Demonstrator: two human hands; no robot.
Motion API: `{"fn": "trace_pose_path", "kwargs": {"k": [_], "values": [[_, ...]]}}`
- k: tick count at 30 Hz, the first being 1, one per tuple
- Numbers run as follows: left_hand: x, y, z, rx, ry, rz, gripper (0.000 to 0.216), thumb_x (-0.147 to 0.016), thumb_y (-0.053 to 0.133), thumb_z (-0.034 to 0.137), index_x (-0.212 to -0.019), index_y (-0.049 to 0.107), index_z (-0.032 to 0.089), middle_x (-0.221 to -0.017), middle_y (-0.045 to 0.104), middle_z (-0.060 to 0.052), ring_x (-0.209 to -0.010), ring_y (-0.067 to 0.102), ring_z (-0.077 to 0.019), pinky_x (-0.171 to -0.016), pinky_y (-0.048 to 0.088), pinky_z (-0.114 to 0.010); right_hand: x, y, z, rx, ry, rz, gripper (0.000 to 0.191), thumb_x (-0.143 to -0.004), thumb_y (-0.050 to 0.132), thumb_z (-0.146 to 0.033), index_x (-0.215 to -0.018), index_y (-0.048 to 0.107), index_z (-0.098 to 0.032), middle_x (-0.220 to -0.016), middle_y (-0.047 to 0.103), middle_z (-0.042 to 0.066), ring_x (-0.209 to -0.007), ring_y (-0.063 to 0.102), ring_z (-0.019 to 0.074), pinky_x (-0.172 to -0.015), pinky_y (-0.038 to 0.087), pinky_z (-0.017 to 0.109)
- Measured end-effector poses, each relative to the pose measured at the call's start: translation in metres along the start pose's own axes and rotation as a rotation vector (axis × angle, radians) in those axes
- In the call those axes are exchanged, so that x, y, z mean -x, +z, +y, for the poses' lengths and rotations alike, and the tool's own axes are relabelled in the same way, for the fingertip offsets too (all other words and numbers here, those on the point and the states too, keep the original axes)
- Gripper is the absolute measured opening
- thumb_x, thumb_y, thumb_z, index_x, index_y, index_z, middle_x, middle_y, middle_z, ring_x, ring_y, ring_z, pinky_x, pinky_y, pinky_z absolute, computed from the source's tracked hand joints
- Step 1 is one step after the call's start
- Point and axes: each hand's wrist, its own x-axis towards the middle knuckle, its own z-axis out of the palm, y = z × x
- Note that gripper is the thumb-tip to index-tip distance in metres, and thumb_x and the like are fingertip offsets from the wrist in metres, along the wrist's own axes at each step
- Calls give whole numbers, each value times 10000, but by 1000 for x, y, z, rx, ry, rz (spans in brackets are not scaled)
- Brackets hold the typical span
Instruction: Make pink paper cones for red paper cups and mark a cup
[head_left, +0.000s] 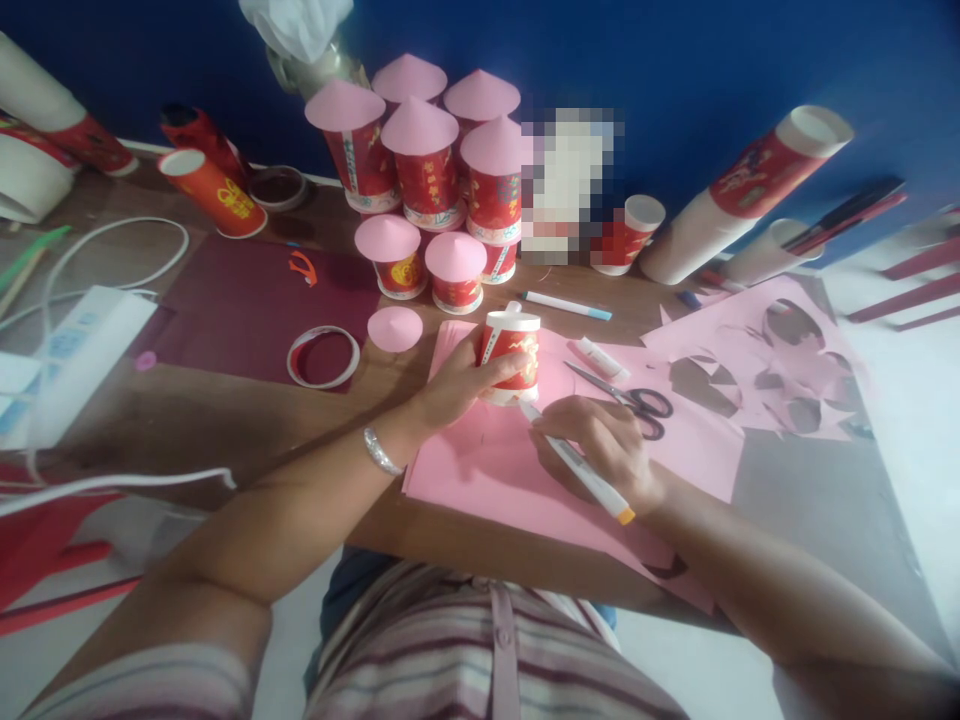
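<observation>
My left hand is wrapped round a small red paper cup with a white rim and gold print, above a stack of pink paper. In my right hand is a white marker with an orange end; its tip is at the cup's lower white edge. Scissors with dark handles lie open on the pink paper, just beyond my right hand. Close to them rests a white tube, perhaps glue. A small pink paper cone sits left of the cup.
Several red cups with pink cone tops stand stacked at the back. A blue-capped marker lies before them. Cut pink scraps spread at right, below a tall paper tube. At left are a cardboard ring and a power strip.
</observation>
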Motion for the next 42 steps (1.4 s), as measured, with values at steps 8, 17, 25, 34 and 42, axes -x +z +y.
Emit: {"fn": "trace_pose_path", "kwargs": {"k": [8,17,25,34,42], "values": [[0,0,0,-30,-19,6,405,-835,819,459,-1080,644,189,-979,683,-42,-883,653,-174,-793,526,-304,-4,0,0,-10,-2,-7,208,-914,674,-46,-1028,577,-191,-758,683,-6,-632,690,142,-546,565,257],[0,0,-1,-26,-13,3,440,-830,825,462,-1127,656,185,-1014,696,-53,-935,666,-188,-848,530,-318,-3,-2,3,-9,20,3,215,-921,662,-46,-1034,574,-207,-770,684,-9,-624,678,134,-538,564,253],[0,-1,-2,-19,-10,2,411,-830,827,449,-1104,657,194,-1012,695,-48,-923,659,-179,-849,528,-312,-3,-3,2,-3,39,13,240,-890,669,-35,-1023,584,-216,-744,683,-23,-601,681,136,-530,560,252],[0,-1,-1,-25,-6,-3,405,-832,826,442,-1115,668,198,-1013,693,-49,-925,656,-178,-836,527,-304,-2,-4,2,-10,40,-1,261,-888,667,-39,-1059,596,-224,-763,695,-23,-609,682,140,-536,560,258],[0,0,0,-33,-27,13,407,-815,843,441,-1076,666,185,-987,676,-39,-908,652,-167,-819,535,-297,2,-4,6,-19,33,-20,265,-899,674,-52,-1098,606,-213,-825,711,6,-668,706,154,-583,588,273]]}}
